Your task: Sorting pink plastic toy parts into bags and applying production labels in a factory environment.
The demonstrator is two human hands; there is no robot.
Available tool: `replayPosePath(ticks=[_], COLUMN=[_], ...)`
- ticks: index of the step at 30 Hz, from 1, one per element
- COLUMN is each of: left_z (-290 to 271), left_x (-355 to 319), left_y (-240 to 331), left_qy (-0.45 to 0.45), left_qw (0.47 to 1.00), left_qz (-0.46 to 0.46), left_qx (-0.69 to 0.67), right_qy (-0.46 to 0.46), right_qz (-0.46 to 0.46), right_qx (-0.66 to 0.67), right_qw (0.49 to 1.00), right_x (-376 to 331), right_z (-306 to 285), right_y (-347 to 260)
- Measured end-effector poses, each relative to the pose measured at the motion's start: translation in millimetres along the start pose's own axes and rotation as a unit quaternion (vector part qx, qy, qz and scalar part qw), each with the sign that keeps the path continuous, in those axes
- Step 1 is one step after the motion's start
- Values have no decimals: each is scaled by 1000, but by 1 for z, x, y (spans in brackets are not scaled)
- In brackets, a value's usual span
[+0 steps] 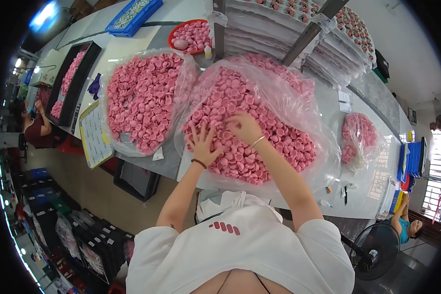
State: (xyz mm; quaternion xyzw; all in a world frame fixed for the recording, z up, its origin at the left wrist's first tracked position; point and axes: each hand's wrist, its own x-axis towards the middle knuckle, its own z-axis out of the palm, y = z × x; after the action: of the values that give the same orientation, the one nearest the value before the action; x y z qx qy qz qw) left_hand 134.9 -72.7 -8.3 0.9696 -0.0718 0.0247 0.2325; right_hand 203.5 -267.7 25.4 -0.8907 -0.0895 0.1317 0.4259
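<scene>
Left hand (205,149) splayed, released, on pink cups (236,165); right hand (247,128) curled, I cannot tell its grip.

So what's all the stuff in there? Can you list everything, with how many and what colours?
Cup-shaped pieces: too many to count, pink, mostly in bags
Plastic bags: at least three, clear, across the table
Worktable: one, pale, under the bags
Bowl: one, red, far side
Shallow tray: one, blue, far left
Long box: one, black, left
Board: one, pale with yellow rim, left edge
Small bottle: one, white, beside the bowl
Stacked trays: many, white, far side
Fan: one, black, lower right
Co-workers: at least two, dark red and teal tops, left and right
Background clutter: too small to tell
T-shirt: one, white, bottom
Left hand: one, bare, spread on the pieces
Right hand: one, bare, fingers bent over the pieces
</scene>
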Motion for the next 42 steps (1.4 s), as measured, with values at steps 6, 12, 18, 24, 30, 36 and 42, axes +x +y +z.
replayPosePath(ticks=[6,12,18,24,30,36,42], left_z=[16,9,10,9,-37,-51,-12], left_x=[-41,-72,-53,-24,5,77,191], left_y=[-14,-42,-43,-53,-21,48,103], left_qy=[-7,-32,-3,4,-138,-81,-79], left_qw=[996,996,991,982,987,974,899], left_qz=[72,75,80,123,75,201,422], left_qx=[-50,-23,-108,-141,-26,-66,89], right_qy=[176,156,108,100,216,301,319], right_qz=[102,179,100,29,22,336,302], right_qx=[-166,-270,-324,-288,-124,-315,-300], right_qw=[965,933,935,952,968,835,847], right_x=[40,42,-9,-45,-85,-120,-132], right_z=[-58,-10,53,74,10,-82,-134], right_y=[41,1,-20,-40,-11,55,120])
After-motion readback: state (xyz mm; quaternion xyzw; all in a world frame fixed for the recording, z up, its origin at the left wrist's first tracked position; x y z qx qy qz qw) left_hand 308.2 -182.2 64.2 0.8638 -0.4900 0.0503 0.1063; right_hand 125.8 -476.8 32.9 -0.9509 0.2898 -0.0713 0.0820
